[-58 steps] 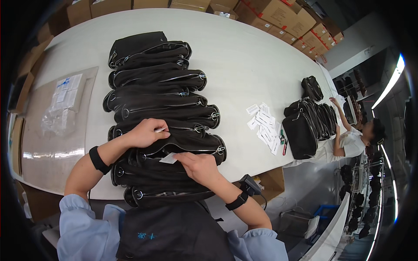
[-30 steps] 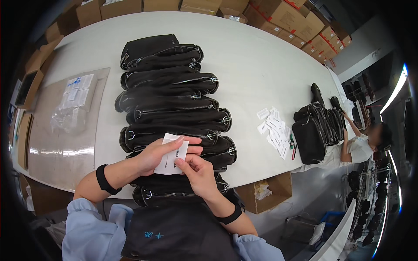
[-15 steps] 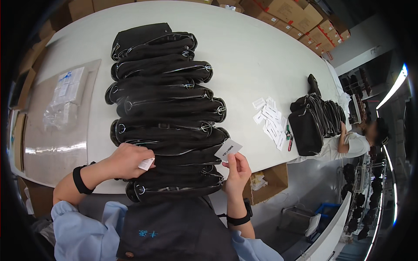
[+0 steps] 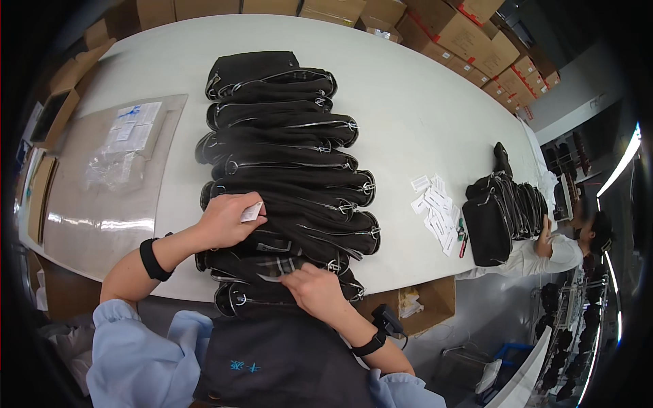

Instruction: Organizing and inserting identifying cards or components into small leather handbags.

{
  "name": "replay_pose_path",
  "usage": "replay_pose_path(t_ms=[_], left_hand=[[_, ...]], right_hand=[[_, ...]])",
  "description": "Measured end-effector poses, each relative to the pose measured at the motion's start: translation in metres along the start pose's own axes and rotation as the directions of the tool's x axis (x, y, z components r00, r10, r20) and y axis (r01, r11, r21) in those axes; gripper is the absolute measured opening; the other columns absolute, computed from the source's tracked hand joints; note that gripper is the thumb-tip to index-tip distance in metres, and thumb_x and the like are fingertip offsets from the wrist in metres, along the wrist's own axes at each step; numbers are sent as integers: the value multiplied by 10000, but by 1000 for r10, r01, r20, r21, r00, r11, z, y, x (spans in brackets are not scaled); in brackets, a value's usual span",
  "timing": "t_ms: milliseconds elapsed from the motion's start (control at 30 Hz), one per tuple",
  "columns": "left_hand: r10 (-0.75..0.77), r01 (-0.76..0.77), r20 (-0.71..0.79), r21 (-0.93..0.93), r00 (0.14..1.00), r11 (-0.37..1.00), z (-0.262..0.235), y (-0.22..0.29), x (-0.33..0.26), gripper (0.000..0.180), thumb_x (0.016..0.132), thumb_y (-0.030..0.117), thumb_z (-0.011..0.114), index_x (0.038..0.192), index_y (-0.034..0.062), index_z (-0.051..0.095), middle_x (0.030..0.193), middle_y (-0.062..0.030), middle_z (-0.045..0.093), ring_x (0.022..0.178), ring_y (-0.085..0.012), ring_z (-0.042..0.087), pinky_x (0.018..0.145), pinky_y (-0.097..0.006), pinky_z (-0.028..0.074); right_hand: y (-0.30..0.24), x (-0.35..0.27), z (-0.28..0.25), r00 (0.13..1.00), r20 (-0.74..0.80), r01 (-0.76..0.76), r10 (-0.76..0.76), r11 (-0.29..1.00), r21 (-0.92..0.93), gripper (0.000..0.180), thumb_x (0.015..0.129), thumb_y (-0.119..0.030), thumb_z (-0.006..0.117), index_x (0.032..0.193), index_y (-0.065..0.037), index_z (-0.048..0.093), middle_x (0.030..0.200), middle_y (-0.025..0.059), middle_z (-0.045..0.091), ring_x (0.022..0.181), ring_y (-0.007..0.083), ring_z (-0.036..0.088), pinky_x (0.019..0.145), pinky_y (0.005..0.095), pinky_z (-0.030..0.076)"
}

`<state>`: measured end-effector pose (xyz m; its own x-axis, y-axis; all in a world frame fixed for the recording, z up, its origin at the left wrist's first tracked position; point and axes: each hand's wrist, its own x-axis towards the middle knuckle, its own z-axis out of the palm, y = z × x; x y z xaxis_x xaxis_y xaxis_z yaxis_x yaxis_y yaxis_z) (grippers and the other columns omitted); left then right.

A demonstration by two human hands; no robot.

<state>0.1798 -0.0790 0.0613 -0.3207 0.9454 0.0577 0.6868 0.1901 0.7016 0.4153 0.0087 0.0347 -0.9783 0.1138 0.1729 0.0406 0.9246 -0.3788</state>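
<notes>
the right hand (image 4: 314,291) lay with fingers pushed into the open mouth of the nearest black bag (image 4: 286,262), where a plaid lining showed, while the left hand (image 4: 224,219) just beyond it pinched a small white tag (image 4: 252,212) and rested on the overlapping row of black zip bags (image 4: 286,156) running away across the white table (image 4: 422,88). i judged the tag could slip between the bags, or the leaning row could slide if pressed sideways. far right of the hands lay loose white tags (image 4: 435,211) beside a second batch of bags (image 4: 503,211); left, a clear plastic pouch (image 4: 112,166) with papers inside.
</notes>
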Motion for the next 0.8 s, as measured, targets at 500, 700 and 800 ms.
replay_pose_path(t_ms=[500,700,800], left_hand=[[18,-8,46,-215,999,977,-2,-2,-15,185,785,165,713,890,86,583,727,-115,612,696,-307,615,614,-383,454],[37,-20,69,-230,997,973,-2,-3,-15,182,783,168,712,887,88,586,725,-105,613,693,-300,615,613,-382,454],[27,-12,66,-231,997,973,1,-1,-15,180,780,176,713,880,90,590,728,-101,616,703,-302,617,619,-376,459]], right_hand=[[-8,21,2,954,-290,112,-79,989,97,275,760,-67,696,1021,-155,693,931,-12,700,653,153,651,547,263,491],[3,28,10,985,-166,-72,55,993,-96,205,803,-101,645,1000,-136,686,791,25,675,608,180,652,527,298,510],[1,32,30,990,48,-119,131,972,-203,182,800,-118,585,955,-121,679,745,65,662,565,229,652,486,350,517]])
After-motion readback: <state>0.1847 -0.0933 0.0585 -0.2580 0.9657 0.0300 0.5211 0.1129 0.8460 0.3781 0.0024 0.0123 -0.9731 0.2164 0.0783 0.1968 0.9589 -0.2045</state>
